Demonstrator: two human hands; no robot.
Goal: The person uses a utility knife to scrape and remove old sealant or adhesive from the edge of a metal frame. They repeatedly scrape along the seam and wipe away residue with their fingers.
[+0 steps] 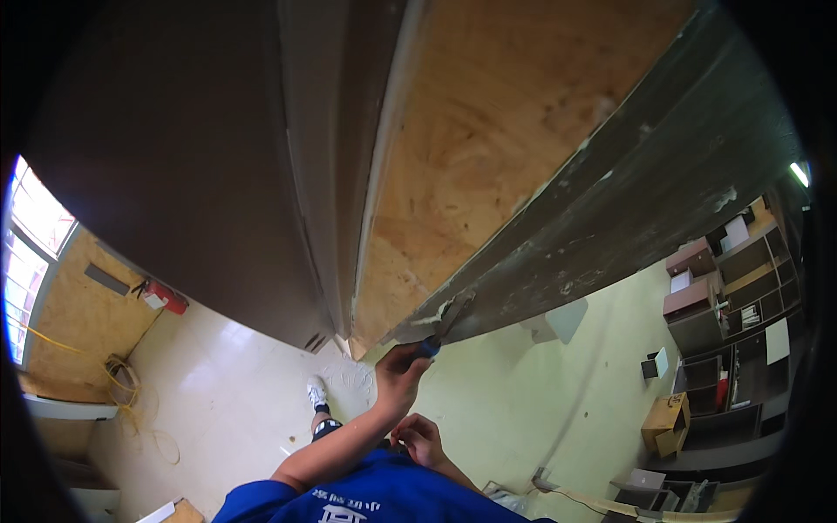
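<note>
My left hand [398, 376] is closed round the blue handle of a putty knife [452, 319]. Its blade lies against the lower end of a dark grey panel [610, 218], where pale smears and chips run along the edge. Beside that edge rises a bare wooden board [471, 166], bordered on its left by a pale strip. My right hand [423, 438] is held close to my body, below the left one, fingers curled in. Something small and reddish may be between those fingers; I cannot make it out.
A large dark panel [192, 174] fills the upper left. On the left are a red fire extinguisher [164, 296] and a yellow hose [129, 392] on the pale floor [235, 392]. To the right stand a cardboard box [666, 424] and dark shelving [741, 349] with items in it.
</note>
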